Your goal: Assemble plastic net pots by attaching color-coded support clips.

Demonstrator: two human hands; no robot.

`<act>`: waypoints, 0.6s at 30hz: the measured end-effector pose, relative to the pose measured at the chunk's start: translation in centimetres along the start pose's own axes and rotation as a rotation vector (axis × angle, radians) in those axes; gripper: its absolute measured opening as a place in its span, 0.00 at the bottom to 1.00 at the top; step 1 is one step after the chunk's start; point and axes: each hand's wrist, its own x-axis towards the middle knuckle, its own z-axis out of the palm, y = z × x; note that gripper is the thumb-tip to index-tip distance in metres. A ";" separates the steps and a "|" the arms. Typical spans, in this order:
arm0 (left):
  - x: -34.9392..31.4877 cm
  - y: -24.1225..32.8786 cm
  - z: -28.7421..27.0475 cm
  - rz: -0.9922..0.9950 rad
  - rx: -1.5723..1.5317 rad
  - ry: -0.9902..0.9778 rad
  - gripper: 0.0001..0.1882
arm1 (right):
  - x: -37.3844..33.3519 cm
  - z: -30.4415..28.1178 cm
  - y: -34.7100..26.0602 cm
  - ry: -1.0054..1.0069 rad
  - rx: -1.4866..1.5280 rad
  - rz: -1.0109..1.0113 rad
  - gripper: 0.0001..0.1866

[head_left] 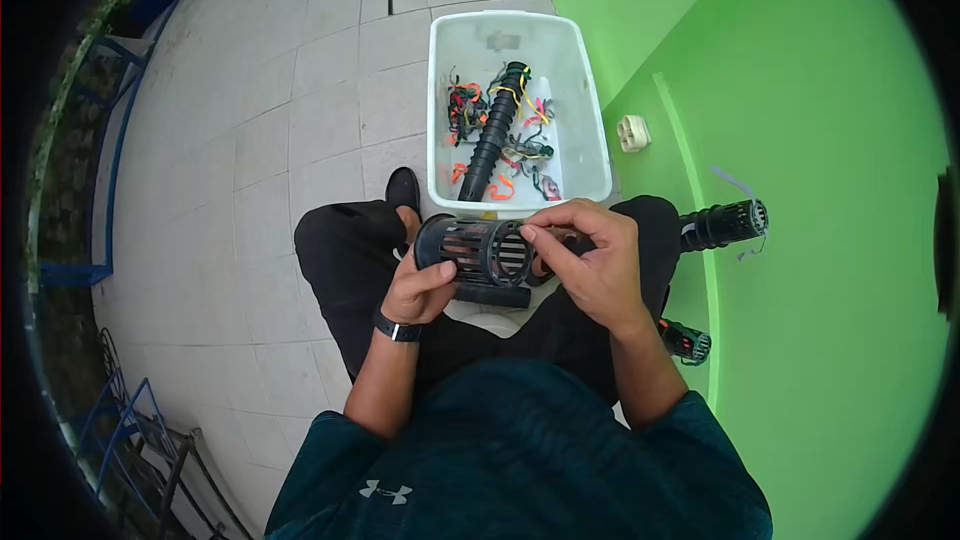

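Observation:
A black slotted plastic net cup [463, 237] lies sideways above my lap, its ringed end turned to the right. My left hand [418, 290] is wrapped round its wider end from below, the thumb on the slats. At the ringed end, my right hand [600, 265] pinches the rim between thumb and forefinger; whether a thin strip is caught there too is too small to tell. Just below the cup, between my legs, shows a dark cylindrical piece [492, 295], partly hidden by the cup and my left hand.
Ahead stands a white plastic bin [437, 110] holding a ribbed black tube [493, 135] and tangled coloured strips [500, 188]. Right of my legs are another ribbed tube [722, 226] and a smaller slotted piece [686, 342], beside the green wall [820, 270]. A cream socket block [632, 133] lies near the bin.

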 end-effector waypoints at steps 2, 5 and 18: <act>0.1 -0.2 -0.2 0.006 -0.027 0.011 0.28 | -0.1 0.4 -0.1 0.066 -0.095 -0.103 0.05; -0.2 -0.6 0.2 0.003 -0.097 0.041 0.26 | -1.1 1.6 0.0 0.211 -0.174 -0.179 0.07; -1.3 -0.7 -1.3 -0.081 0.008 0.013 0.32 | -1.2 0.7 1.2 -0.031 0.247 0.254 0.15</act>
